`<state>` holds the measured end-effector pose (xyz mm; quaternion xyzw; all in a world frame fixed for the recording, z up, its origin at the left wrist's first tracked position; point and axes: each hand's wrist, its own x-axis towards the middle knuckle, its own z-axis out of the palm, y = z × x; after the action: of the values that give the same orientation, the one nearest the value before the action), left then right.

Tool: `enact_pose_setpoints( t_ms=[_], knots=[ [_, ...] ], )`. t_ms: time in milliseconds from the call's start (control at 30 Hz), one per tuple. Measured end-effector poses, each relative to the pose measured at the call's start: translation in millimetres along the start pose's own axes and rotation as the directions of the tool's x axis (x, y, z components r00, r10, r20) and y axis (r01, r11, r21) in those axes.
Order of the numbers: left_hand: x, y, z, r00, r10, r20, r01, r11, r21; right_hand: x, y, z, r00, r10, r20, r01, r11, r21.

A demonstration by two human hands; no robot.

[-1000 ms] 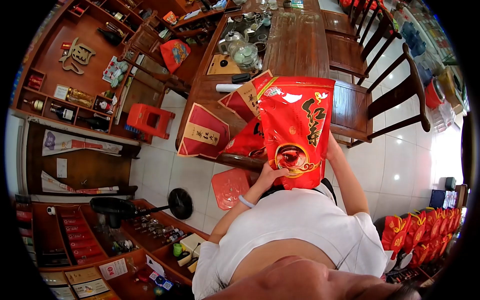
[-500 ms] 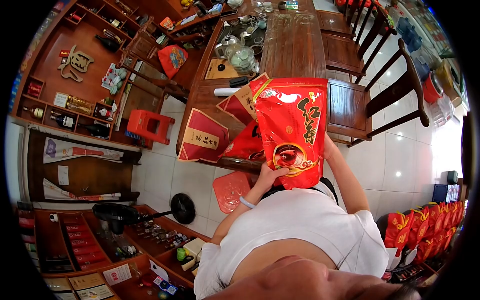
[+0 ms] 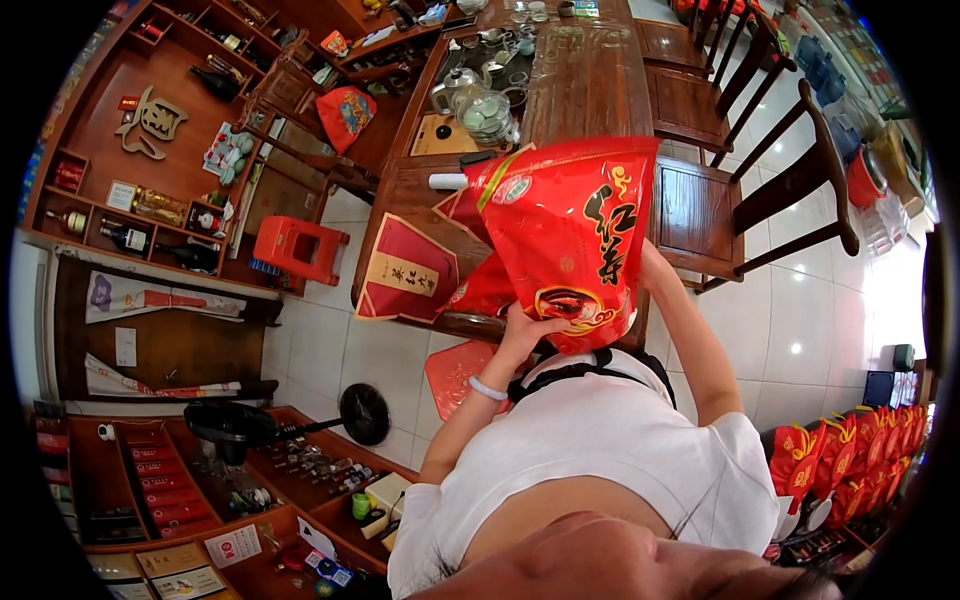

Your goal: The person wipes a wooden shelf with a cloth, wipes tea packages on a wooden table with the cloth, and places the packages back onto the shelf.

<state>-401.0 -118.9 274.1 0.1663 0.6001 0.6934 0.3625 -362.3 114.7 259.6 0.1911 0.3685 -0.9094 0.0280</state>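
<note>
A big shiny red tea pouch point(image 3: 570, 240) with black lettering and a picture of a cup is between my two hands, above the near end of the table. My left hand point(image 3: 525, 335) grips its lower left side, thumb across the front. On the right edge is my right hand point(image 3: 650, 268), its fingers mostly hidden behind the pouch. A dark red and tan paper packet point(image 3: 408, 272) lies on the table at the left. Another red pouch point(image 3: 482, 287) lies beside it, partly covered by the one I hold.
The wooden table point(image 3: 590, 80) carries a glass teapot point(image 3: 486, 115) and other tea ware. Wooden chairs point(image 3: 700, 205) line its right side. A red plastic stool point(image 3: 300, 250) stands to the left, a pink stool point(image 3: 460, 375) near my left arm, and a black fan point(image 3: 232, 425) below.
The pouch has tilted, its top leaning to the left and toward me. Both hands have shifted slightly with it, and the left hand has moved a little up and left.
</note>
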Motion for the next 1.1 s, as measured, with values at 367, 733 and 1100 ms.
enact_pose_setpoints(
  t_ms=[367,733,1100],
  knots=[
    [-12.5,-90.3,-36.6,0.976,0.217,-0.017,-0.184,0.866,0.464,-2.7,69.0,6.6,0.902,0.09,0.422,0.052,0.948,-0.314],
    [-14.9,-135.4,-56.0,0.993,0.076,-0.091,-0.04,0.938,0.346,3.7,109.9,-39.0,0.97,0.191,0.153,-0.146,0.953,-0.265],
    [-16.6,-150.5,-66.1,0.994,0.074,-0.084,-0.042,0.942,0.332,25.5,139.6,-79.2,0.995,0.025,-0.101,-0.083,0.777,-0.624]
  ],
)
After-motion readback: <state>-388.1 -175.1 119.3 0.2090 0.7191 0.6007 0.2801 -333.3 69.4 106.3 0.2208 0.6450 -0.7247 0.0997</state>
